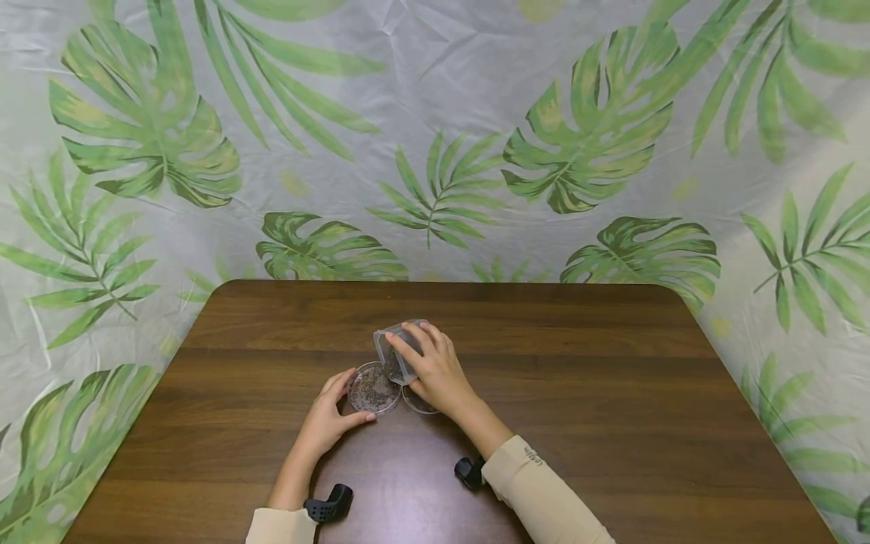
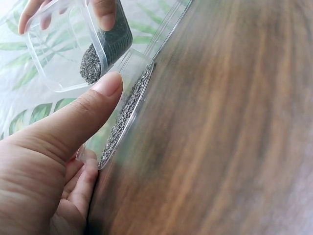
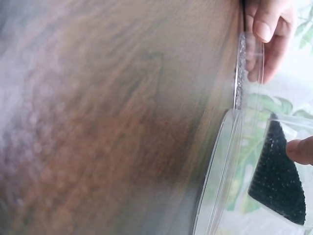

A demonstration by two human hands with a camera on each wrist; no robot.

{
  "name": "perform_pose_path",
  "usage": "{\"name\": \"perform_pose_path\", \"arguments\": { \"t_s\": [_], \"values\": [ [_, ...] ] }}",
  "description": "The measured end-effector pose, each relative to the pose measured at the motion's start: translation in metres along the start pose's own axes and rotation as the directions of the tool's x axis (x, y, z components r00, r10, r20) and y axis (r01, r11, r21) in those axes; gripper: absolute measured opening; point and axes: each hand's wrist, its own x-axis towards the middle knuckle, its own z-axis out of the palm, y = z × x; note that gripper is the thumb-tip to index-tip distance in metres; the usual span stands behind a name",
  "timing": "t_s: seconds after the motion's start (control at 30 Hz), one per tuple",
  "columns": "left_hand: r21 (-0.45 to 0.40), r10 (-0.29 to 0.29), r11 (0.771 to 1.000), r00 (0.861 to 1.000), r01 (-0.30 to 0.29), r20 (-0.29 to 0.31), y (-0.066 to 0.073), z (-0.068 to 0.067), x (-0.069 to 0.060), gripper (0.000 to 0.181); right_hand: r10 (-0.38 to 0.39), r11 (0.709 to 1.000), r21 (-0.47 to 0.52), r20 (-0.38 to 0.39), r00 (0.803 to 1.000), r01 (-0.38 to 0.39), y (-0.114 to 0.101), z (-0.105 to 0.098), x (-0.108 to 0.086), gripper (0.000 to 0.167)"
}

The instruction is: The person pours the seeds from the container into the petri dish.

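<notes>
A clear round petri dish [image 1: 374, 387] lies on the table with a layer of dark, grainy material in it. My left hand [image 1: 328, 417] holds this dish by its rim, thumb on the near side and fingers on the far side. Above the dish's right side, my right hand [image 1: 438, 369] grips a clear plastic tub [image 2: 61, 54], tilted with its mouth toward the dish. Dark grains [image 3: 279, 176] are heaped along the tub's lower side. Partly under the right hand sits a second clear round dish piece [image 1: 420, 402], beside the first; whether it holds anything is unclear.
The brown wooden table [image 1: 612, 423] extends around both hands. Behind it hangs a pale curtain [image 1: 462, 91] printed with green leaves. Black wrist devices [image 1: 331, 504] sit at both cuffs, close to the tabletop.
</notes>
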Motion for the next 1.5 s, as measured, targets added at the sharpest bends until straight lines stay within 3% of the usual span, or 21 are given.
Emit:
{"name": "perform_pose_path", "arguments": {
  "t_s": [1.07,1.3,1.5],
  "values": [
    [0.010,0.002,1.000,1.000,-0.002,-0.015,-0.0012,0.0013,-0.0001,0.086,0.021,1.000,0.014,-0.019,1.000,-0.021,0.0013,0.0020,-0.0037,0.089],
    [0.016,0.027,1.000,0.999,-0.026,-0.032,-0.0023,0.0024,0.0001,0.086,0.076,0.995,0.076,-0.061,0.995,-0.071,0.0028,0.0033,-0.0058,0.089],
    [0.007,0.026,1.000,0.999,-0.026,-0.032,-0.0010,0.0019,0.0002,0.087,0.167,0.974,0.165,-0.074,0.983,-0.154,0.0040,0.0055,-0.0080,0.094]
  ]
}}
